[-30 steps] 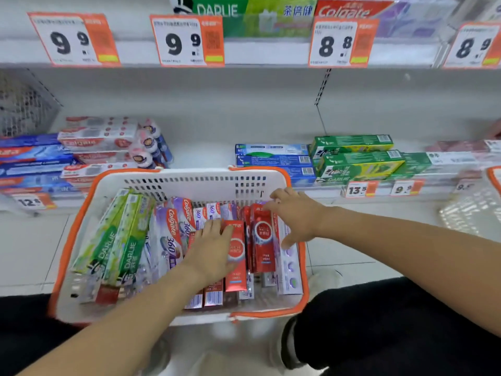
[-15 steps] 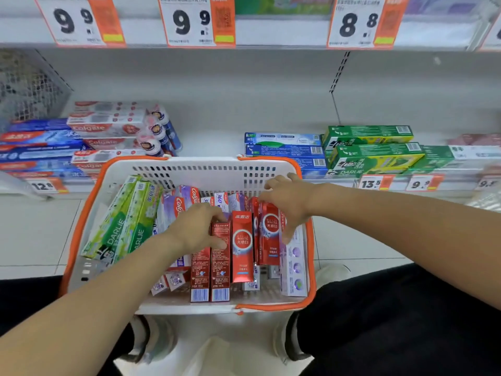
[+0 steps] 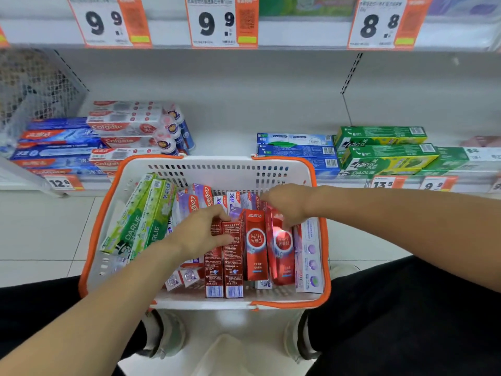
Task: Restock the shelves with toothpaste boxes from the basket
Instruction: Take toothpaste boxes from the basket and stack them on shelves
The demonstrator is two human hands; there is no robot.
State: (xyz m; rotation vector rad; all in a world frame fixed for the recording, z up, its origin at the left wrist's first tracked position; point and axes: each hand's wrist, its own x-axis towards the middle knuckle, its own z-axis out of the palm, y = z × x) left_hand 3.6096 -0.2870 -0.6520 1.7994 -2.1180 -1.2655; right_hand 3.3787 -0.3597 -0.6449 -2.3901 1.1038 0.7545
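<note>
Left hand gripping red Colgate boxes, green DARLIE boxes beside

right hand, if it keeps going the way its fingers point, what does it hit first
The right hand points left and down into the basket; it likely meets the red Optic White boxes, which it seems already touching.

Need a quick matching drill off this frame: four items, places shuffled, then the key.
Things:
1. green Darlie boxes in the basket
2. red Optic White box
3. blue toothpaste boxes
4. 12.8 price tag

Places:
A. shelf edge, far left
B. left side of the basket, leaning
C. on the shelf just behind the basket's right corner
D. upright mid-basket, between left hand and right hand

Pairs: 1-B, 2-D, 3-C, 4-A
</note>
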